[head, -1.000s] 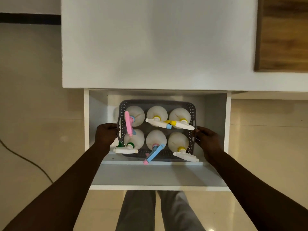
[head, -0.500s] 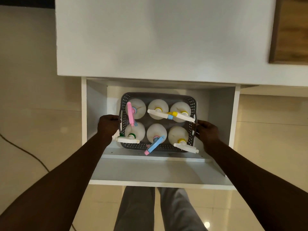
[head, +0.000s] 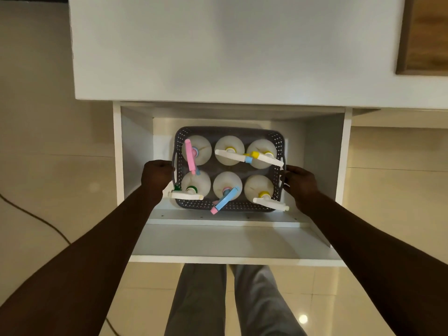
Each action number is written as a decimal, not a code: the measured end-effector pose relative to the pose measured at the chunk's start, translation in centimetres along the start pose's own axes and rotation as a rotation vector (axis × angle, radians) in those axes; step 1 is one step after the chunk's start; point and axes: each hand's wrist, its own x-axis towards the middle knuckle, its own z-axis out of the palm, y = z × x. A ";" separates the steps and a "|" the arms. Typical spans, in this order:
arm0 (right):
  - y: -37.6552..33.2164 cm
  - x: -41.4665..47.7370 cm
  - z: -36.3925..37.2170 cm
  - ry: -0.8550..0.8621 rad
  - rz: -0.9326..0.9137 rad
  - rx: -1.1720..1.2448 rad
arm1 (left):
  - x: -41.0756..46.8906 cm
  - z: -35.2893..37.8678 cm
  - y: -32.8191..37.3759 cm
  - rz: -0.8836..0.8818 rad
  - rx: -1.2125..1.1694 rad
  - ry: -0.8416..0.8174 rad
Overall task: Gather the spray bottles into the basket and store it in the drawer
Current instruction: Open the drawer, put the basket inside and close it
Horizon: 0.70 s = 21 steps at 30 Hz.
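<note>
A grey perforated basket [head: 228, 131] sits inside the open white drawer [head: 232, 241], below the white countertop. It holds several white spray bottles [head: 229, 151] standing upright in two rows, with pink, blue, yellow, green and white trigger heads. My left hand [head: 156, 177] is closed on the basket's left handle. My right hand [head: 299, 183] is closed on the right handle. Some nozzles stick out over the basket's front and side rims.
The white countertop [head: 230, 49] overhangs the back of the drawer. A wooden panel [head: 426, 35] lies at the top right. A dark cable [head: 36, 219] runs across the tiled floor at the left. My grey-trousered legs [head: 232, 301] stand just before the drawer front.
The basket, held by both hands, has shifted slightly deeper into the drawer. The camera has moved a little, so the drawer looks closer.
</note>
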 end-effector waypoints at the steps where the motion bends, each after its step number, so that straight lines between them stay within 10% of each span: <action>1: -0.1 -0.4 -0.2 0.002 0.003 0.016 | -0.3 -0.2 -0.1 0.016 0.014 -0.008; 11: 2.2 -13.7 -9.3 0.170 -0.574 -0.685 | -13.6 -9.4 -4.2 0.505 0.190 0.321; 21: 9.7 -16.1 -14.4 0.371 -0.025 -0.465 | -19.0 -13.1 -11.0 -0.219 -0.160 0.348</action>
